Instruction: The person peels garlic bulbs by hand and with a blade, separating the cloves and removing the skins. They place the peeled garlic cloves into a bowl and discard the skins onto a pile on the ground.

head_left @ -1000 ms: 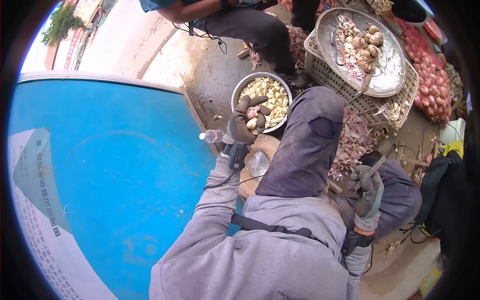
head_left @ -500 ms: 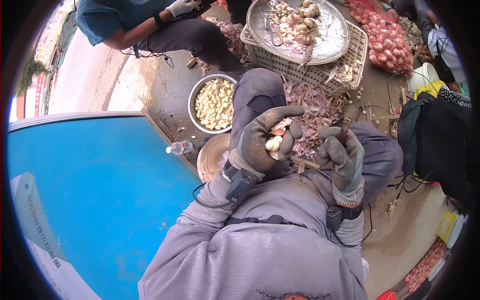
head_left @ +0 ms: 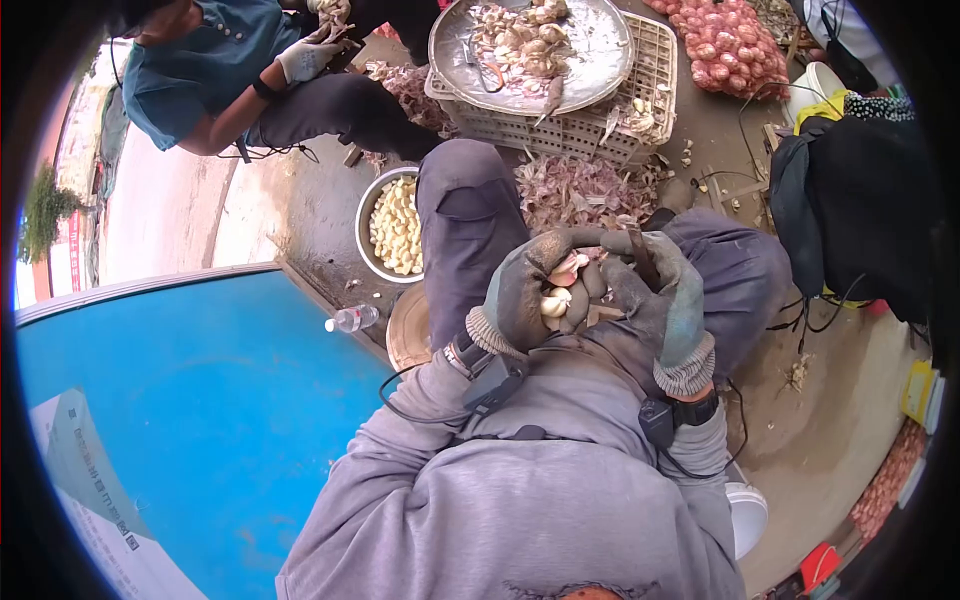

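Note:
Both gloved hands meet above my lap. My left hand [head_left: 520, 290] curls around several garlic cloves [head_left: 556, 302], some white and one still with pinkish skin [head_left: 568, 268]. Against its fingertips rests my right hand [head_left: 672, 295], closed on a short, dark brown tool that looks like a small knife [head_left: 643, 258]. Its blade end is hard to make out. Beyond my left knee stands a metal basin [head_left: 362, 228] of peeled cloves [head_left: 396, 225]. Papery garlic skins [head_left: 570, 195] are heaped on the ground between my knees.
A round metal tray [head_left: 600, 75] with garlic bulbs sits on a plastic crate [head_left: 652, 75]. A net bag of garlic [head_left: 725, 45] lies behind. At left are a blue board [head_left: 200, 400] and a water bottle [head_left: 352, 319]. A co-worker in a teal shirt [head_left: 200, 85] sits at upper left.
My right hand has moved left with the small knife, up to my left hand and the cloves. The view has shifted, showing more of the co-worker.

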`<state>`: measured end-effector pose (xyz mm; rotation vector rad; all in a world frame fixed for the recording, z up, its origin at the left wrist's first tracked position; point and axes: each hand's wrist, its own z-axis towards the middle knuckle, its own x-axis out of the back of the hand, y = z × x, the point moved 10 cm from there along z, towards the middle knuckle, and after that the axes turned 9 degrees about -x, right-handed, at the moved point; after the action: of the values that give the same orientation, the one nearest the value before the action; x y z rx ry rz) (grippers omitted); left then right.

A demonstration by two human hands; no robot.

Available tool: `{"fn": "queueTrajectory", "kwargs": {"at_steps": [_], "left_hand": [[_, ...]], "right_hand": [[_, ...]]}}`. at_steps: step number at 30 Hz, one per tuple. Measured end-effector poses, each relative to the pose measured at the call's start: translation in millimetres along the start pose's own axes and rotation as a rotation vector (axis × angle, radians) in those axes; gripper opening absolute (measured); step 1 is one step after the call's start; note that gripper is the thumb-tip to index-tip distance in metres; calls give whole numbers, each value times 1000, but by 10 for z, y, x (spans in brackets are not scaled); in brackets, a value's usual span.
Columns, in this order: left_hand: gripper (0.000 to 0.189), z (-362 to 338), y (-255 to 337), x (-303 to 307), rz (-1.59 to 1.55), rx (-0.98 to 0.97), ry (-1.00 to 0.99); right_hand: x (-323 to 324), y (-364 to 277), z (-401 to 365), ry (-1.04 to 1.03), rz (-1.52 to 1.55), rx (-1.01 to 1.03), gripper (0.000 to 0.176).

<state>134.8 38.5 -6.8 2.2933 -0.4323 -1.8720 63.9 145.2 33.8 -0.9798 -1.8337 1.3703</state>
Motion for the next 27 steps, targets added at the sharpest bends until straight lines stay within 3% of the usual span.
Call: {"fn": "queueTrajectory", "kwargs": {"at_steps": [2,5,6,8,9,10,12,13,14,15,17,20,22,24,25,27], "left_hand": [[41,-4,-56,-81,34,18,-114],[41,-139,246,-257,1343,-531,-244],[41,-176,244,-313,1346,-540,-252],[39,-61,192,-329,1085,-339,-187],[37,-61,175,-331,1100,-370,-209],[35,-64,163,-295,1116,-402,-227],[37,-41,-91,-112,544,36,-135],[35,-28,-165,-102,150,55,0],[32,-26,-67,-44,434,-32,238],[29,-33,-34,-86,476,-14,195],[27,-66,15,-68,522,0,137],[28,-60,151,-136,1064,-228,-129],[29,-55,32,131,606,-40,65],[27,-57,79,8,722,-52,97],[26,-64,111,-26,833,-56,136],[27,-66,74,-59,737,-52,154]], "right_hand": [[26,-49,1,-37,-91,38,28],[-86,-287,-50,-156,-242,170,28],[-71,-295,-63,-152,-244,181,28],[-52,-349,-56,-185,-273,272,27],[-2,-78,-22,-184,-231,131,24],[23,-148,-15,-170,-287,230,22],[47,-234,-25,-188,-301,207,28],[84,-170,-23,-159,-258,171,27],[99,-146,-19,-132,-213,128,27],[93,-179,-37,-130,-217,145,27],[153,-38,-27,-107,-77,-76,26],[156,210,-51,-82,135,-205,25],[140,314,-58,-94,141,-214,24],[80,281,-30,-153,162,-166,30],[80,358,-64,-155,245,-268,26],[54,316,-54,-155,310,-311,23]]}}
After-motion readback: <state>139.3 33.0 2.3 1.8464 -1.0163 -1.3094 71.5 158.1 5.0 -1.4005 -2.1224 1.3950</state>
